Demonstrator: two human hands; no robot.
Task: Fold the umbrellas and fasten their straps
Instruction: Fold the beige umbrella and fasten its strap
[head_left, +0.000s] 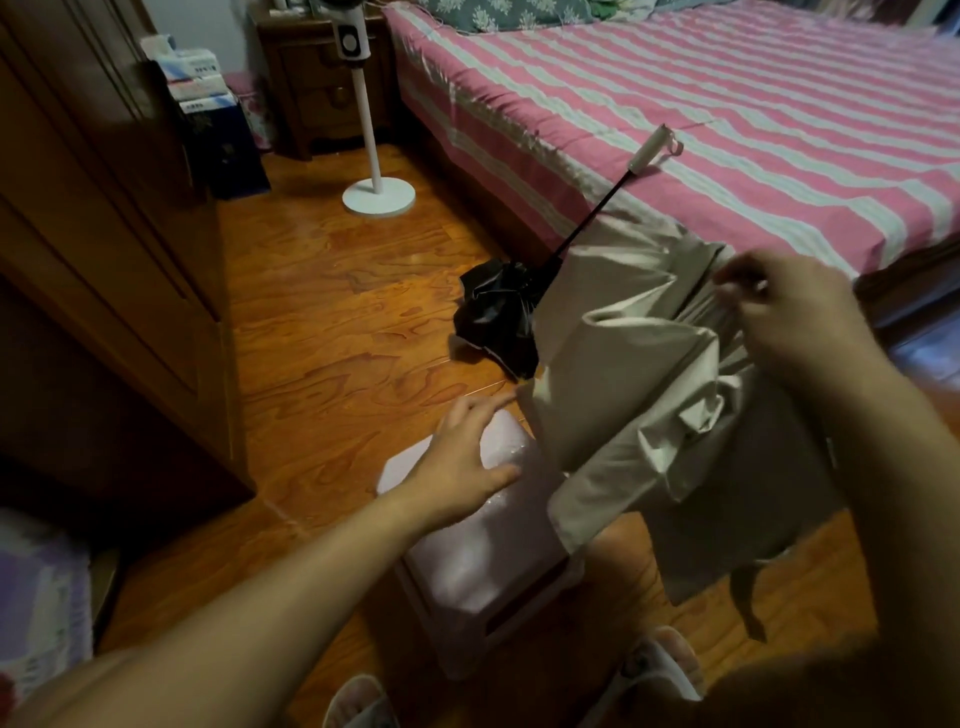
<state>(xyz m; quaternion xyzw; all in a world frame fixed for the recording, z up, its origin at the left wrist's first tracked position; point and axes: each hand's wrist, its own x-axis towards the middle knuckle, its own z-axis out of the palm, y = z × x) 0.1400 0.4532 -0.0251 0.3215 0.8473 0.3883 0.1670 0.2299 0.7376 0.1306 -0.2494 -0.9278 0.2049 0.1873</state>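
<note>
Hung in the air beside the bed (727, 93): beige umbrella (649, 405), canopy loose and crumpled, pinched at its upper gathered edge by the right hand (789, 306), strap (748, 603) dangling below. Reached toward the canopy's lower left corner: left hand (467, 457), fingers straight and spread, gripping nothing, above a pale plastic stool (467, 561). Lay farther off on the wooden floor (322, 312): black umbrella (498, 312), shaft extended, white handle (649, 148) leaning on the mattress edge.

Dim warm indoor light, soft blur, wide-angle bending at edges.
</note>
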